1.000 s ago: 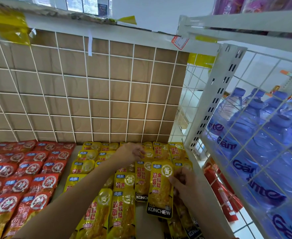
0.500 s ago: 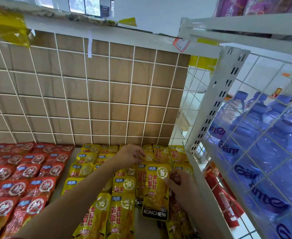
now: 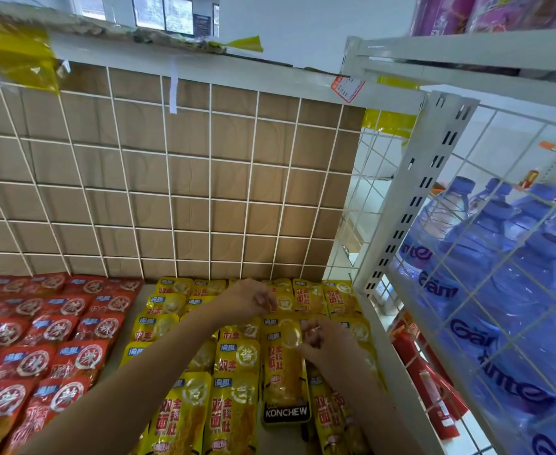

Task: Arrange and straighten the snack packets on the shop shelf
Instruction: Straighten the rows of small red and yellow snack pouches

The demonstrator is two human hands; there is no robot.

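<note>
Yellow snack packets (image 3: 234,418) lie in overlapping rows on the right part of the shelf, and red snack packets (image 3: 36,353) fill the left part. My right hand (image 3: 327,344) pinches the upper right edge of one yellow packet with a black KONCHEW strip (image 3: 284,379), which lies lengthwise on top of the others. My left hand (image 3: 247,298) reaches further back, with its fingers curled on the top of a yellow packet in the rear rows (image 3: 283,300). The grip there is blurred.
A white wire grid backed by brown board (image 3: 178,178) closes the shelf's back. A white slotted upright (image 3: 414,198) and a wire side panel bound it on the right, with blue water bottles (image 3: 486,284) behind. A bare strip of shelf (image 3: 138,310) separates the red and yellow packets.
My right hand has slid up the KONCHEW packet toward its top and laid it flatter in line with the rows. My left hand has stayed at the rear packets.
</note>
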